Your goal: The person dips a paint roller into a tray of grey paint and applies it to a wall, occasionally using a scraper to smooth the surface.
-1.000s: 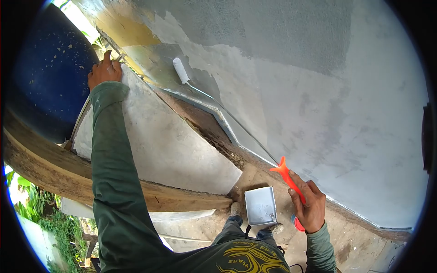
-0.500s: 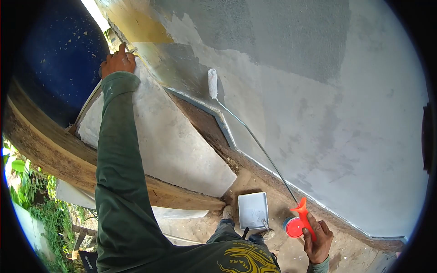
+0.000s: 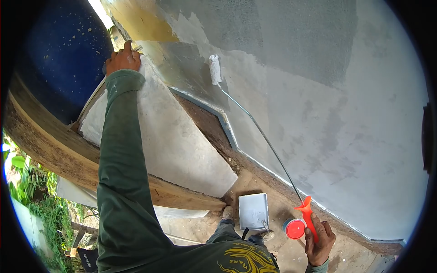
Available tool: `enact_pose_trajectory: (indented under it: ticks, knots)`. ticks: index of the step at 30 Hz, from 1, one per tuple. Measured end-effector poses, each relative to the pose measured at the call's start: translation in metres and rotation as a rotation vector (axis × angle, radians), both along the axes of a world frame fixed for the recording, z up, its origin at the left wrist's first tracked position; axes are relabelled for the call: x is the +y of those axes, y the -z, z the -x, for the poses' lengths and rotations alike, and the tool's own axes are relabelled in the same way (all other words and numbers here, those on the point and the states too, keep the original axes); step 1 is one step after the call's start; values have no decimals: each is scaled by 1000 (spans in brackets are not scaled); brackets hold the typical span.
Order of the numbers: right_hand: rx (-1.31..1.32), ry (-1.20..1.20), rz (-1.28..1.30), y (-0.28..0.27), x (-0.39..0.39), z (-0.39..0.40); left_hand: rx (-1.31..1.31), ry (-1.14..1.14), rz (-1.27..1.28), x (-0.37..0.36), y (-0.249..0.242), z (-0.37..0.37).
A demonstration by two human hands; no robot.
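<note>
My right hand (image 3: 320, 240) is closed around the orange handle of a paint roller (image 3: 308, 218). The roller's long, bent metal rod reaches up and left, and its white, paint-coated sleeve (image 3: 215, 69) rests against the grey wall (image 3: 309, 104). Up at the left, my left hand (image 3: 123, 59) grips the top edge of a pale, flat panel (image 3: 168, 132), its fingers bent over that edge. On the ground by my feet lies a paint tray (image 3: 253, 211) with light grey paint in it. A tub with a red lid (image 3: 295, 229) stands beside my right hand.
A curved wooden beam (image 3: 54, 145) crosses the left side below a dark blue surface (image 3: 63, 54). A ledge edge (image 3: 273, 170) runs along the foot of the wall. Green plants (image 3: 50, 227) show at the lower left.
The roller sleeve has moved a little way up the wall, with the handle shifting slightly in the same direction. My left hand keeps its hold on the panel edge; the view has shifted slightly.
</note>
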State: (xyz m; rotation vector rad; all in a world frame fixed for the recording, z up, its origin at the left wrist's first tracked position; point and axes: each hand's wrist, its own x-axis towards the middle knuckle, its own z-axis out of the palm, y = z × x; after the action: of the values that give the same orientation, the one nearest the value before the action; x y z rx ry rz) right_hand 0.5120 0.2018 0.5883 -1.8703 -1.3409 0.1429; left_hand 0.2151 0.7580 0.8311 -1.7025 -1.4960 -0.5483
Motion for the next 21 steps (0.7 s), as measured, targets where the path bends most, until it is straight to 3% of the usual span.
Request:
enact_pose_trajectory:
  ticks: [12, 21]
  knots:
    - [130, -23, 80, -17, 86, 31, 35, 7, -50, 7, 2, 5]
    - [87, -41, -32, -11, 150, 41, 24, 28, -47, 5, 2, 4]
